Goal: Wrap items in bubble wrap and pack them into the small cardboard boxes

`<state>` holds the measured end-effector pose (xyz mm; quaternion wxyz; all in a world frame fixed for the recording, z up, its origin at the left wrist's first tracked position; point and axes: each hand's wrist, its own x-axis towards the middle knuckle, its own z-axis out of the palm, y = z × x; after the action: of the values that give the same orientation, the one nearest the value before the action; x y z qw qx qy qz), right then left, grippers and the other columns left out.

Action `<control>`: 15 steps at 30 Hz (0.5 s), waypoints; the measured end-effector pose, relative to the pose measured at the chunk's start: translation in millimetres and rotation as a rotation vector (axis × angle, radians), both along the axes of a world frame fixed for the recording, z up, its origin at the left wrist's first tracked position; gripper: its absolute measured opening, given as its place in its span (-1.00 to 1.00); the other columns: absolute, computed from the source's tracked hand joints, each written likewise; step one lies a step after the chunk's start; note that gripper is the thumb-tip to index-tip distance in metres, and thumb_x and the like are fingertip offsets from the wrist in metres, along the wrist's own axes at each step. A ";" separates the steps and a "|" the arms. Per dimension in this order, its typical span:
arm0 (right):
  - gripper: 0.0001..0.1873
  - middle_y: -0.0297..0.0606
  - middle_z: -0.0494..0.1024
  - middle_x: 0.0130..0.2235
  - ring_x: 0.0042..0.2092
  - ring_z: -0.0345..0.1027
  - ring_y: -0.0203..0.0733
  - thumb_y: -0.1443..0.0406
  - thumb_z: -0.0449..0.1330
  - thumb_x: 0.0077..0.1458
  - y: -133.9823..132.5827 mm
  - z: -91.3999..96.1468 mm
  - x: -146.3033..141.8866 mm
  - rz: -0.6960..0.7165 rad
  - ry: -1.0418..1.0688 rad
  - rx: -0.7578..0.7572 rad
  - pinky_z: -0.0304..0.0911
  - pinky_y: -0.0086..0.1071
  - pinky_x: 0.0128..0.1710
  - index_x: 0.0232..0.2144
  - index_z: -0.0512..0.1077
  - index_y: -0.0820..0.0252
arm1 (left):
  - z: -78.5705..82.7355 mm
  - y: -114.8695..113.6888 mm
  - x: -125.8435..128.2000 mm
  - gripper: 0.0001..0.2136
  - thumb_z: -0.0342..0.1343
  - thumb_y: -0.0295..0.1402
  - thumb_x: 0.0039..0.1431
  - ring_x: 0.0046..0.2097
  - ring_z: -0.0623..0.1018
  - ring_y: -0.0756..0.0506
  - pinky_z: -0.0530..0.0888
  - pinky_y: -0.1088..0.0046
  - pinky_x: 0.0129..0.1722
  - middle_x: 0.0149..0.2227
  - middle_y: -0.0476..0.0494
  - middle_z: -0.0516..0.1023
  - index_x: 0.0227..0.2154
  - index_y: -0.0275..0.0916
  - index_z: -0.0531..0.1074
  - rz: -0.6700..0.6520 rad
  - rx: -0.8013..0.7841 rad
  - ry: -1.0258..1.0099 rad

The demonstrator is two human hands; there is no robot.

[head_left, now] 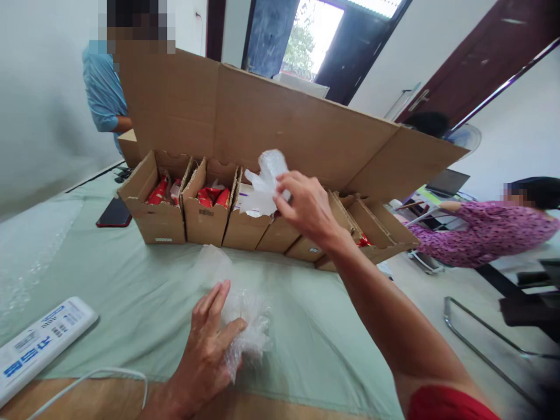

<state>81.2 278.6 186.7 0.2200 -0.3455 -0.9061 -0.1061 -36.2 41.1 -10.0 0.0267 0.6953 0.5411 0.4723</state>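
Observation:
My right hand (306,207) is raised over a row of small cardboard boxes (205,219) and pinches a piece of crumpled clear plastic wrap (265,181) above the third box from the left. My left hand (207,344) rests on the green cloth (131,291) near me, its fingers holding a bunch of bubble wrap (245,321). The two boxes at the left hold red packets (160,189). A big cardboard flap (280,119) stands behind the row.
A white power strip (39,344) with its cable lies at the near left. A dark phone (114,213) lies left of the boxes. A person in a blue shirt (102,90) stands behind the flap. Another person in a purple top (485,230) sits at the right.

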 end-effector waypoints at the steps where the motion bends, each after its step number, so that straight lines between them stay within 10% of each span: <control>1: -0.85 -0.04 0.62 -0.01 -0.04 0.45 0.00 0.35 0.13 0.20 -23.4 -4.6 13.1 0.089 0.007 -0.030 0.18 -0.15 -0.01 -0.25 0.50 0.22 | 4.8 -2.7 0.6 -0.57 0.13 -0.62 -0.04 0.47 -0.03 -0.40 0.10 -0.14 0.33 0.52 -0.18 -0.18 -0.08 -0.13 0.49 0.002 0.033 -0.001; 5: -0.91 -0.23 0.64 -0.34 -0.26 0.49 -0.16 0.39 0.17 0.16 -104.3 -45.8 44.3 0.443 -0.174 -0.458 0.27 -0.30 -0.14 -0.32 0.50 0.19 | 18.8 -11.3 3.6 -0.57 0.16 -0.56 -0.03 0.50 -0.16 -0.43 -0.10 -0.24 0.38 0.54 -0.17 -0.32 -0.05 -0.12 0.49 -0.065 0.116 0.073; 9: -0.83 -0.23 0.72 -0.21 -0.19 0.59 -0.14 0.25 0.29 0.17 -112.8 -54.3 42.4 0.588 -0.267 -0.854 0.38 -0.37 -0.17 -0.17 0.58 0.11 | 16.6 -11.2 -1.7 -0.54 0.08 -0.58 -0.14 0.18 0.49 -0.31 0.49 0.07 0.11 0.20 -0.31 0.42 -0.10 -0.16 0.47 -0.127 0.003 0.058; 12: -0.84 -0.24 0.73 -0.15 -0.13 0.61 -0.14 0.26 0.25 0.22 -68.5 -18.5 13.3 0.384 -0.142 -0.648 0.38 -0.38 -0.10 -0.19 0.62 0.09 | 8.6 -6.2 -8.4 -0.54 0.04 -0.60 -0.15 -0.10 0.60 -0.20 0.59 0.27 -0.14 -0.15 -0.14 0.57 -0.13 -0.13 0.43 -0.041 -0.035 -0.022; 15: -0.75 -0.19 0.72 -0.12 -0.11 0.58 -0.11 0.37 0.14 0.27 -3.0 17.1 -47.5 0.118 -0.191 -0.307 0.32 -0.36 -0.12 -0.17 0.64 0.16 | -5.9 1.2 -7.5 -0.21 0.01 -0.59 -0.14 -0.07 0.59 -0.21 0.58 0.23 -0.09 -0.07 -0.20 0.59 0.28 -0.21 0.19 -0.058 -0.027 -0.045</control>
<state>33.7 275.7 203.8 0.0834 -0.3095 -0.9471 0.0139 -43.7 42.2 -15.8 0.0621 0.6994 0.5264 0.4795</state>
